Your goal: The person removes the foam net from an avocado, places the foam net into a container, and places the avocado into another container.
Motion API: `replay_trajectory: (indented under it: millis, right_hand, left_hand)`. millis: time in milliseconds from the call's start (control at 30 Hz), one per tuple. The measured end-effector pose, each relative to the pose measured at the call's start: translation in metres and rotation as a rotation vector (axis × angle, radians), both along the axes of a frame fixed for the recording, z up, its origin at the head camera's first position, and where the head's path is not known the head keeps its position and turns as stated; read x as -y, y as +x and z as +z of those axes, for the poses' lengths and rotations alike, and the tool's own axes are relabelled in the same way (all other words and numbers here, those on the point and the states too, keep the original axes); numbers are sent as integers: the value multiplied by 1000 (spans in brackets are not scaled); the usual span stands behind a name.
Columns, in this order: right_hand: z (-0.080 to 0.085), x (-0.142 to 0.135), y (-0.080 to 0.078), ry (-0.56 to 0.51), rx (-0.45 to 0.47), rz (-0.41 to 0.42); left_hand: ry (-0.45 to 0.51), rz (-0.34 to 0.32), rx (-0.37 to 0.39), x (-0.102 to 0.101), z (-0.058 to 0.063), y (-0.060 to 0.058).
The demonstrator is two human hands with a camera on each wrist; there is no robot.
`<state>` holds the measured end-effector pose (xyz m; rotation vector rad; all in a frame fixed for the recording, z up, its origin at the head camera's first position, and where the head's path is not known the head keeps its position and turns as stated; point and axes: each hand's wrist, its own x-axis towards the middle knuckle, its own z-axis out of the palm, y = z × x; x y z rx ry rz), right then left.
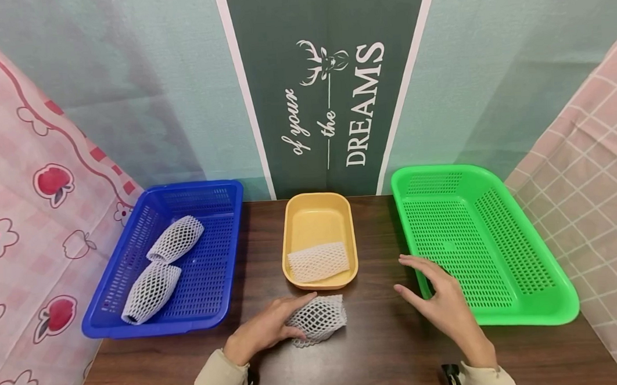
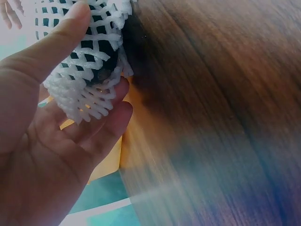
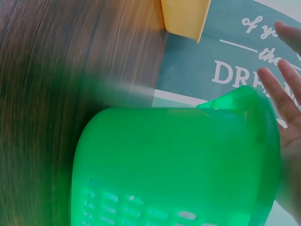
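Observation:
My left hand point(image 1: 265, 329) grips a dark, rounded item in a white foam net point(image 1: 322, 318) near the table's front, its thumb on one side and fingers round the other. Through the mesh in the left wrist view, the item's dark surface point(image 2: 104, 49) shows, but I cannot tell its kind. My right hand point(image 1: 442, 302) holds nothing, its fingers spread beside the left edge of the green basket point(image 1: 442, 243). Just beyond the netted item stands a yellow tray point(image 1: 318, 224) with a flat white foam net point(image 1: 320, 263) lying in it.
At the left, a blue basket point(image 1: 206, 285) contains two more dark items in foam nets, the farther one point(image 1: 177, 240) and the nearer one point(image 1: 152, 291). Behind the wooden table point(image 1: 369, 352) hangs a green cloth with lettering point(image 1: 330, 98). Pink cloths flank both sides.

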<state>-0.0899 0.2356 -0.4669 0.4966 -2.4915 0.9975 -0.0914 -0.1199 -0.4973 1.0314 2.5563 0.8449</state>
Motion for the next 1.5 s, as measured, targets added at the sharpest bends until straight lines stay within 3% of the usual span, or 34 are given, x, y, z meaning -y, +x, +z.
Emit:
replay_trajectory:
  millis: [367, 867, 1367, 1500]
  right_hand:
    - [-2, 13, 4, -41, -23, 63]
    - [-4, 28, 10, -102, 58, 135]
    - [-18, 46, 14, -61, 104, 179]
    - [-22, 51, 15, -53, 154, 197]
  left_hand:
    - [-24, 44, 26, -1, -3, -1]
    - [-3, 23, -47, -3, -10, 2]
    - [60, 28, -71, -4, -13, -1]
    - [65, 39, -72, -5, -13, -1]
